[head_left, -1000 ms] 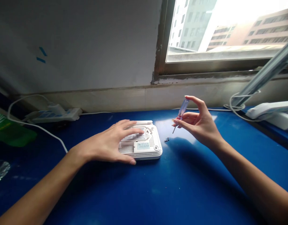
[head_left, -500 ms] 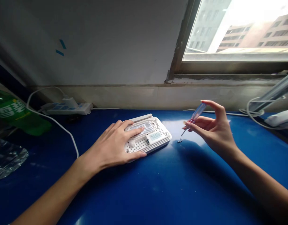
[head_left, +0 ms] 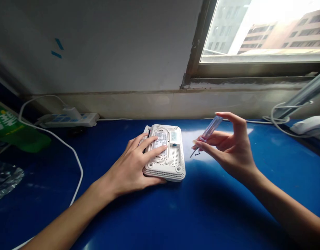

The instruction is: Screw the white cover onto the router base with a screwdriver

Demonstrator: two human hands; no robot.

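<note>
A white perforated device (head_left: 177, 156) with a label and round corner recesses lies on the blue table (head_left: 160, 215). My left hand (head_left: 136, 161) rests on its left part, fingers spread over the label and thumb along the near edge. To the right, my right hand (head_left: 229, 146) pinches a screwdriver (head_left: 211, 129) with a clear purplish handle, its thin tip pointing down and left, above the table and apart from the device. A few small dark screws (head_left: 198, 153) lie on the table beside the screwdriver tip.
A white power strip (head_left: 71, 119) with a plug and white cable (head_left: 78, 159) sits at the back left. Green bottle (head_left: 19, 130) and clear plastic bottle (head_left: 6, 178) are at the left edge. On the right stand a metal pole (head_left: 300, 93) with coiled cable and a white bundle (head_left: 311, 125).
The device has turned clockwise under my left hand, so its long side now points toward me. My right hand and the screwdriver have shifted slightly left. The whole view has shifted a little.
</note>
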